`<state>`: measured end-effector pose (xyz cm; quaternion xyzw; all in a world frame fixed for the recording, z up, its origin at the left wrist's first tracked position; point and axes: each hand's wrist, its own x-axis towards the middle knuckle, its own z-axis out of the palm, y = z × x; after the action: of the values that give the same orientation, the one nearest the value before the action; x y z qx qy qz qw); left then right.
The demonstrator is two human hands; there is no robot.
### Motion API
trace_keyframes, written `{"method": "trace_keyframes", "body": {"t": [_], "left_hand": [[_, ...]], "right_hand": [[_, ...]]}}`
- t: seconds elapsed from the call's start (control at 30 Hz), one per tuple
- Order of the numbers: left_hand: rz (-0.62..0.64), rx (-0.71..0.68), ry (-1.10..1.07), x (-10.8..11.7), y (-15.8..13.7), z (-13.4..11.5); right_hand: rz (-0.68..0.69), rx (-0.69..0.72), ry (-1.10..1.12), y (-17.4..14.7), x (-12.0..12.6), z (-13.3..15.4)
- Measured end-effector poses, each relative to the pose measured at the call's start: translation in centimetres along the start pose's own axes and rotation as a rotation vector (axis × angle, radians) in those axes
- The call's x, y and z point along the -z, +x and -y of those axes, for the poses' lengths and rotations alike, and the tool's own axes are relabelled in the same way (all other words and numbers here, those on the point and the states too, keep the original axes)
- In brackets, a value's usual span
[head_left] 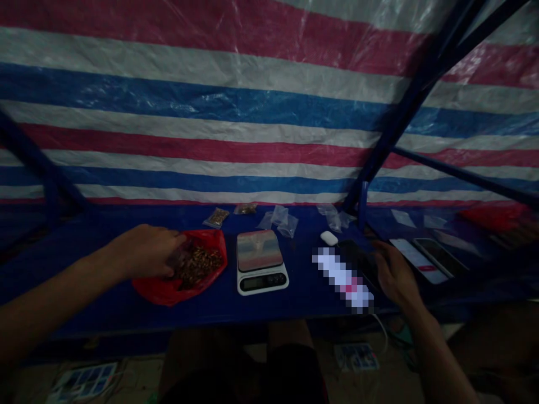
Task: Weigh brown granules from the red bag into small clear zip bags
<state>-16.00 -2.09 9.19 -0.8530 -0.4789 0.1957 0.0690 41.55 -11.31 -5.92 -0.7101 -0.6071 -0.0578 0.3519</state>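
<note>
My left hand (154,249) reaches into an open red plastic bag (160,294) full of small brown pellet-like pieces (202,264). Its fingers are closed around what looks like a small clear plastic bag (179,255), dim and partly hidden. Right of the red bag stands a white digital scale (261,280) with a bare metal plate. My right hand (393,272) has its fingers curled at the right edge of a dark phone-like slab (357,259). Beside that slab lies a phone with a bright, blurred-out screen (343,279).
Behind the scale lie two filled small bags, one filled bag (218,217) nearer, and empty clear bags (284,220). A white earbud case (329,238) sits by the phones. Blue metal bars (379,146) slant upward. At right, more phones (421,261) and another person's hand (520,235) are visible.
</note>
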Motion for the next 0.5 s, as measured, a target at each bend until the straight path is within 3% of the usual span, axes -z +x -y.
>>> {"method": "trace_keyframes", "body": {"t": [0.17,0.37,0.5], "left_hand": [[-0.062,0.005,0.017,-0.67,-0.09,0.10],[-0.019,-0.009,-0.058,-0.74,0.30,0.38],[-0.113,0.029,-0.301,-1.13,0.22,0.60]], "right_hand": [[0.068,0.104,0.105,-0.02,-0.13,-0.39],[0.098,0.151,0.124,0.10,-0.05,0.38],[0.104,0.163,0.123,0.11,-0.17,0.43]]}}
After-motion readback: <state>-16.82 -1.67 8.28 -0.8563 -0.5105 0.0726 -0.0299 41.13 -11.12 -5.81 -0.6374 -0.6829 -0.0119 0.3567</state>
